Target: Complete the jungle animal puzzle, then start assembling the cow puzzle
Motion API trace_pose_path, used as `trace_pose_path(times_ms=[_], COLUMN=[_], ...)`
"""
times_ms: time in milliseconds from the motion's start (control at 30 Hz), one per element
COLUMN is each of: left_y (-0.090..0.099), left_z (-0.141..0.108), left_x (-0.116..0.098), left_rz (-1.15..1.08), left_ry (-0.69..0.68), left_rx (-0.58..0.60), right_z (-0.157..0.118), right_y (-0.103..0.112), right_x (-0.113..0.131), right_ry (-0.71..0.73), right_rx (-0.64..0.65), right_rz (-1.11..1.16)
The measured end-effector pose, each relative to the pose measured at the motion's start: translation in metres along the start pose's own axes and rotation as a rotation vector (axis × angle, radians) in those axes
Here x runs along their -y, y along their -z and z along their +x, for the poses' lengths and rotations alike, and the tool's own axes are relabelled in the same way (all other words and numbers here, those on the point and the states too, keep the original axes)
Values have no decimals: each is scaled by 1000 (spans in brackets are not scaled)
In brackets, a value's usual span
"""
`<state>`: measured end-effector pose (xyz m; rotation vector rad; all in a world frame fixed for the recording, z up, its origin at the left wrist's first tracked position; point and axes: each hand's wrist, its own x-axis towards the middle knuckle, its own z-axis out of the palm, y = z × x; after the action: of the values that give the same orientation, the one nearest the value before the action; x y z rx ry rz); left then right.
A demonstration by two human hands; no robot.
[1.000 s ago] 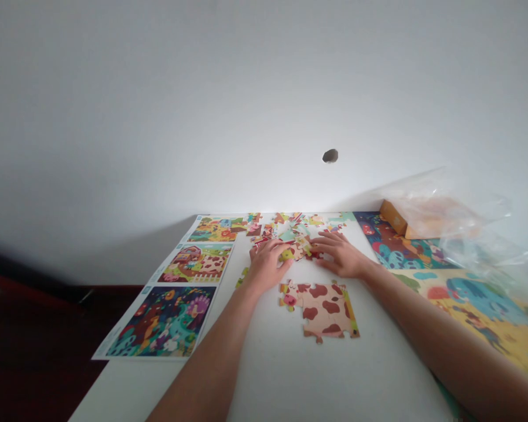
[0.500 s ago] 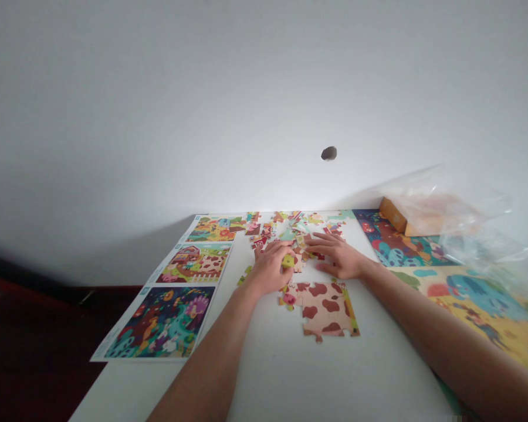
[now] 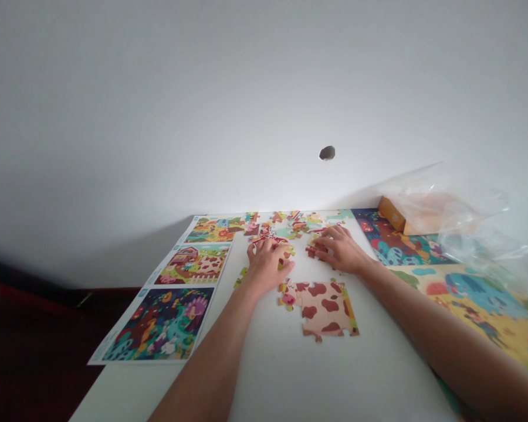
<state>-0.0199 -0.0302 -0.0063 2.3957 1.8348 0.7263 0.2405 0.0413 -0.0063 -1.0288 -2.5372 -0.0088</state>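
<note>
Joined puzzle pieces with a brown-spotted cow pattern lie on the white table, a pink cow face at their left end. Beyond them, my left hand rests with fingers apart on loose pieces, its fingertips over red and green ones. To its right, my right hand has its fingers spread and bent over some dark red pieces, touching them. Several more loose pieces are scattered behind both hands, near the wall.
A sheet with three printed pictures lies on the left. On the right are a dark picture, a yellow elephant picture, an orange box and clear plastic bags. The wall has a hole.
My hands have moved apart slightly, the left to the left and the right to the right. The pieces between them have shifted, leaving a gap.
</note>
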Motion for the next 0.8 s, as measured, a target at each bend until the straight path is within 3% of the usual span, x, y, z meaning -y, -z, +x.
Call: trace_pose_path(times_ms=[233,367,800], left_y=[-10,-8,-2], left_z=[1,1,2], left_x=[8,7,5], left_rz=[0,-55,-157], left_ry=[48,-8,-156], left_rx=[-53,-43,-5], right_z=[1,1,0], right_y=[-4,-4,-7], right_x=[-1,-1,-5], right_ry=[-31,-99,-9], right_rx=[-26,-45,-32], right_rz=[32,-6,62])
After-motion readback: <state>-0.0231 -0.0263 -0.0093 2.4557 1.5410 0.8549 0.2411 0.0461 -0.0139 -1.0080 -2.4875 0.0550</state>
